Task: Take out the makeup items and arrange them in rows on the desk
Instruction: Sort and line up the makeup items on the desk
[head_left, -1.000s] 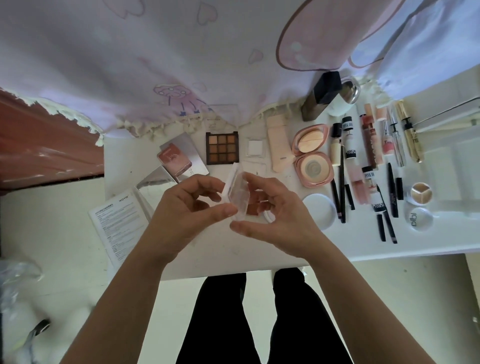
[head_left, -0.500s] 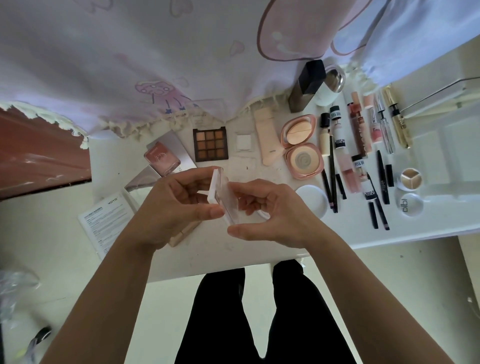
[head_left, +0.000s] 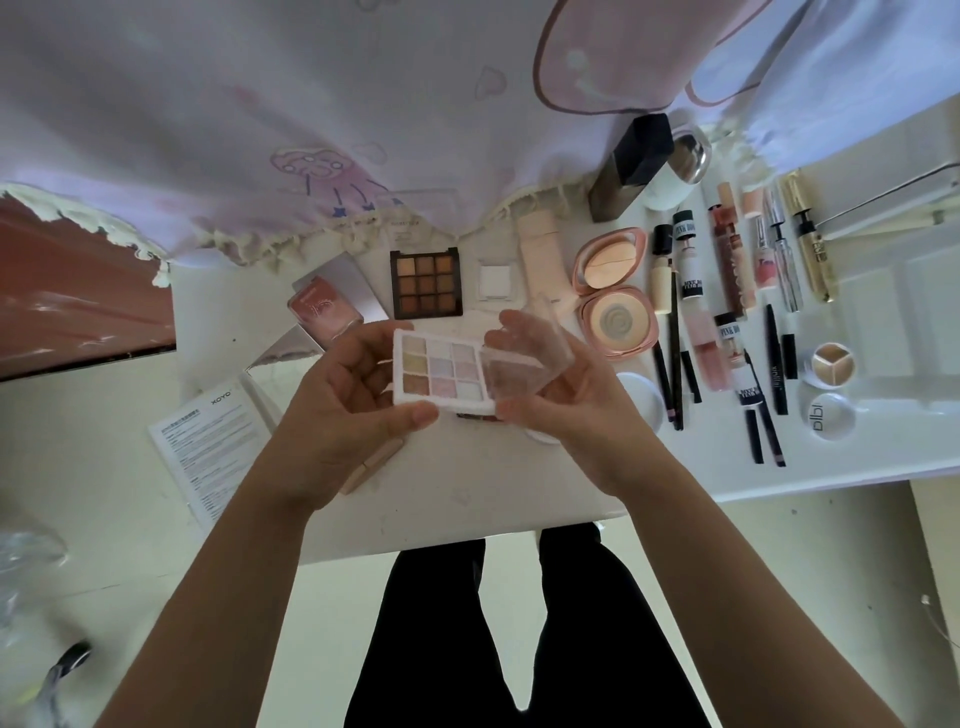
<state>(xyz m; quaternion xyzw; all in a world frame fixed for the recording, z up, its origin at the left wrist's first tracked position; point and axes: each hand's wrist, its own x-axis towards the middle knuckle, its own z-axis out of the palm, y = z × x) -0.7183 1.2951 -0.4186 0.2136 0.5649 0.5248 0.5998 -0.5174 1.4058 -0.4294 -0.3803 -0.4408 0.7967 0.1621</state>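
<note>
Since half a second ago the pastel palette (head_left: 441, 375) has turned from edge-on to face-up and its clear lid (head_left: 531, 349) has swung open to the right, so the nine pale pans now show. It is held in the air over the near middle of the desk (head_left: 467, 499), not yet set down. The left hand (head_left: 332, 415) pinches the white base, thumb on its near edge and fingers curled behind the left side. The right hand (head_left: 566, 410) cups the lid, with its fingers visible through the plastic and its thumb at the near corner. Laid rows already fill the far and right of the desk: the brown palette (head_left: 427, 284), the pink compact (head_left: 615, 293) and the pencils (head_left: 675, 364). The risk, as I judge it, is the hinge: pushing the lid further back could snap it. A loose pinch on that thin base could also drop the palette, cracking the pans or knocking the rows beneath.
</note>
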